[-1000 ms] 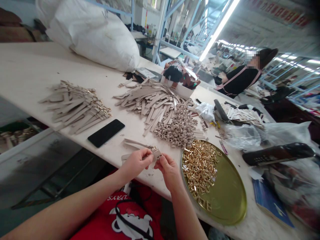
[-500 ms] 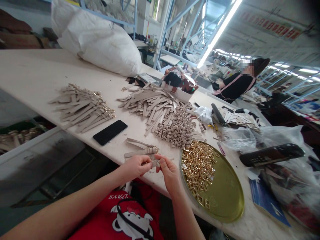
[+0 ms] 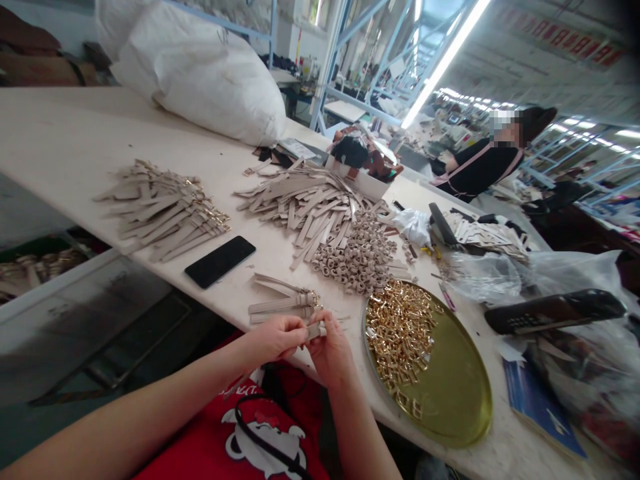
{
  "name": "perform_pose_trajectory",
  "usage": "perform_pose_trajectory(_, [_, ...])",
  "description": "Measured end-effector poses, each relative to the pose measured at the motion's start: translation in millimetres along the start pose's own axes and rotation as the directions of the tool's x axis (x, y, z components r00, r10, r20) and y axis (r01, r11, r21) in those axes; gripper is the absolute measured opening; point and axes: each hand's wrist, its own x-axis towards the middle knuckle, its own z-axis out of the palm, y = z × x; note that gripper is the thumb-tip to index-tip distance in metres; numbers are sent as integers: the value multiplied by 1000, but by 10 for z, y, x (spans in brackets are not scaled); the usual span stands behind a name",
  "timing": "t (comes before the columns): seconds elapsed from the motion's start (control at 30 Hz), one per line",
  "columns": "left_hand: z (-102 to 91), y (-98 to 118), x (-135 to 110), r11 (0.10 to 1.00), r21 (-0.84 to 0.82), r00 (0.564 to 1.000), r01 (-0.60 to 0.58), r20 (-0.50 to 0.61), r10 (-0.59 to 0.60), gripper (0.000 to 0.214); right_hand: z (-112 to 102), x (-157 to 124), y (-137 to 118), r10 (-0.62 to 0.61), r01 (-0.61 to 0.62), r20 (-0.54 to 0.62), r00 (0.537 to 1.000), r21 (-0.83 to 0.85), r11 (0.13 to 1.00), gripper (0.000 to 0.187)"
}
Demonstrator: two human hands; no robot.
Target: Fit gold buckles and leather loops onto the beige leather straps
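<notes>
Near the table's front edge, my left hand (image 3: pixel 283 335) and my right hand (image 3: pixel 330 350) meet, their fingers closed on a short beige leather strap (image 3: pixel 314 331). Much of the strap is hidden by the fingers, and I cannot tell whether a buckle is on it. Just beyond the hands lie several beige straps with gold buckles (image 3: pixel 283 307). Farther off is a heap of small beige strap loops (image 3: pixel 353 257), with a pile of loose straps (image 3: pixel 310 203) behind it. To the right, gold buckles (image 3: pixel 400 327) cover the left part of a round gold tray (image 3: pixel 457 387).
A phone (image 3: pixel 220 261) lies left of the hands, beside a pile of buckled straps (image 3: pixel 165 210). A large white sack (image 3: pixel 200 73) rests at the back. On the right are a black cylindrical object (image 3: pixel 555 310), plastic bags and a blue booklet (image 3: pixel 543 407). Another person (image 3: pixel 483 163) stands beyond the table.
My right hand has turned, and its fingers now wrap round the strap. The strap shows more broadly between the hands. The whole view has shifted slightly.
</notes>
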Motion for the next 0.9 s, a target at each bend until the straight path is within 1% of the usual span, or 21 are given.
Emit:
perform_pose_trajectory(0.1, [-20, -30, 42, 983, 178, 996, -47, -71, 60, 22, -35, 29, 42, -35, 29, -58, 998, -95, 995, 28])
perform_pose_trajectory(0.2, [-7, -26, 69, 956, 287, 994, -53, -72, 77, 22, -70, 61, 76, -2, -3, -58, 998, -99, 995, 27])
perform_pose_trajectory(0.3, [19, -7, 95, 963, 267, 998, -16, -55, 32, 20, -77, 87, 80, 65, -65, -48, 997, -5, 998, 28])
perform_pose_trajectory(0.37, [20, 0, 111, 970, 242, 999, -6, -34, 15, 22, -67, 97, 74, 90, -86, -66, 994, 66, 994, 27])
perform_pose_trajectory(0.47, [-3, -8, 122, 964, 266, 999, -29, -13, 34, 29, -45, 101, 73, 123, -115, -58, 991, 119, 986, 28])
perform_pose_trajectory(0.53, [-15, -16, 118, 948, 315, 998, -49, -31, 62, 31, -40, 105, 83, 105, -100, -48, 993, 97, 990, 30])
perform_pose_trajectory(0.57, [-14, -17, 112, 939, 340, 996, -57, -50, 78, 31, -45, 109, 91, 77, -74, -64, 995, 59, 996, 31])
perform_pose_trajectory(0.63, [1, -6, 93, 923, 377, 988, -79, -95, 123, 29, -72, 118, 108, -14, 1, -153, 988, -81, 997, 31])
perform_pose_trajectory(0.67, [13, 4, 81, 916, 390, 982, -93, -118, 150, 29, -92, 119, 113, -77, 38, -208, 975, -183, 982, 31])
perform_pose_trajectory(0.73, [35, 26, 55, 896, 426, 966, -123, -154, 207, 29, -133, 106, 111, -221, 97, -273, 936, -402, 910, 32])
perform_pose_trajectory(0.77, [42, 34, 41, 883, 450, 959, -135, -165, 231, 30, -147, 88, 102, -290, 125, -269, 918, -500, 857, 33])
perform_pose_trajectory(0.8, [45, 37, 28, 869, 474, 953, -145, -169, 252, 31, -155, 63, 89, -351, 156, -238, 905, -582, 798, 34])
perform_pose_trajectory(0.83, [46, 37, 14, 855, 496, 948, -154, -169, 270, 32, -157, 32, 72, -399, 190, -190, 897, -648, 737, 34])
perform_pose_trajectory(0.9, [46, 25, -15, 827, 535, 938, -174, -165, 304, 33, -145, -32, 40, -447, 251, -83, 891, -730, 636, 31])
